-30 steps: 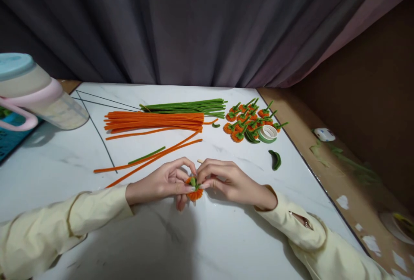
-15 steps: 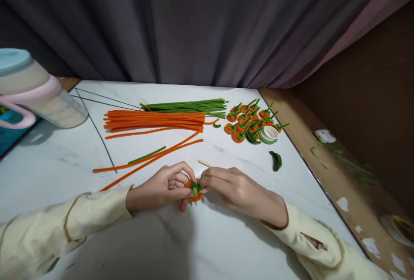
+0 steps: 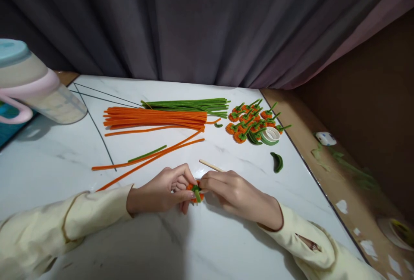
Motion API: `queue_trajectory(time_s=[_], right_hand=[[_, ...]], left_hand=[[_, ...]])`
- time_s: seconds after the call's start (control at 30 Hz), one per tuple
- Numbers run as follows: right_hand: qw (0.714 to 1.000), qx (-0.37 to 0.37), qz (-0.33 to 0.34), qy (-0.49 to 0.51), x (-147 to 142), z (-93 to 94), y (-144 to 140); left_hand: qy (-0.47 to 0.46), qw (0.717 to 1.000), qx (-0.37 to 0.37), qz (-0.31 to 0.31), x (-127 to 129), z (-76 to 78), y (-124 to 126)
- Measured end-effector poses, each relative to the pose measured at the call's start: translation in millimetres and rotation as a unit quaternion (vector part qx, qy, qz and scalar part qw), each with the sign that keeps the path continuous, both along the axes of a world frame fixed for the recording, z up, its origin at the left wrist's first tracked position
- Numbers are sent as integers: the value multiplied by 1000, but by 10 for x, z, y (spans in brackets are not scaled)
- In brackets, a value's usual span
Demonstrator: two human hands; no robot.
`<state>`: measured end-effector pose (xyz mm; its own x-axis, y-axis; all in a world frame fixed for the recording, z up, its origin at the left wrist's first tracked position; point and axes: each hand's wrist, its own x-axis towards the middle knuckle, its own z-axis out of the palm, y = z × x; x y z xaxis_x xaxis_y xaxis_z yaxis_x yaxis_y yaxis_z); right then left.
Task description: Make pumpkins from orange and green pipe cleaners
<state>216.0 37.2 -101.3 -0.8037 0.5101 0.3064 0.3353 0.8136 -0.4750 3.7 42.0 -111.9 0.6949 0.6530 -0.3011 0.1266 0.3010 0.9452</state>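
Note:
My left hand [image 3: 164, 190] is closed, thumb and fingers pinching a small orange-and-green pipe cleaner pumpkin [image 3: 197, 197] just above the table. Its green top and short stem point toward me. From the other side, my right hand [image 3: 239, 191] pinches the pumpkin's right edge with thumb and fingers; its fingertips partly hide the rim. A thin wooden stick [image 3: 210, 165] lies just beyond my right knuckles, its near end hidden behind the hand. Orange pipe cleaners [image 3: 155, 118] lie bundled behind the hands, with green pipe cleaners [image 3: 184, 105] beyond them.
Several finished pumpkins [image 3: 239, 137] cluster at the back right, beside a roll of tape [image 3: 270, 135]. A curled green piece [image 3: 277, 162] lies nearer. Loose orange strands [image 3: 145, 160] cross on the left. A large cup [image 3: 61, 103] stands at the far left; a curtain [image 3: 190, 26] hangs behind.
The pumpkin's green stem now leans lower toward me. My right hand has shifted slightly, and more of the wooden stick shows. Both hands keep their pinch.

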Motion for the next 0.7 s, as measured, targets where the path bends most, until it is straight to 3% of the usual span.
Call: queue_trajectory(time_s=[0.3,0.7], right_hand=[[999,28,-25,-8,-10,16,-49],[997,6,-79,26,-67,-61,-105]], left_hand=[[-18,1000,-21,7,7,-2,-6],[15,999,47,22,-4,-16,-14]])
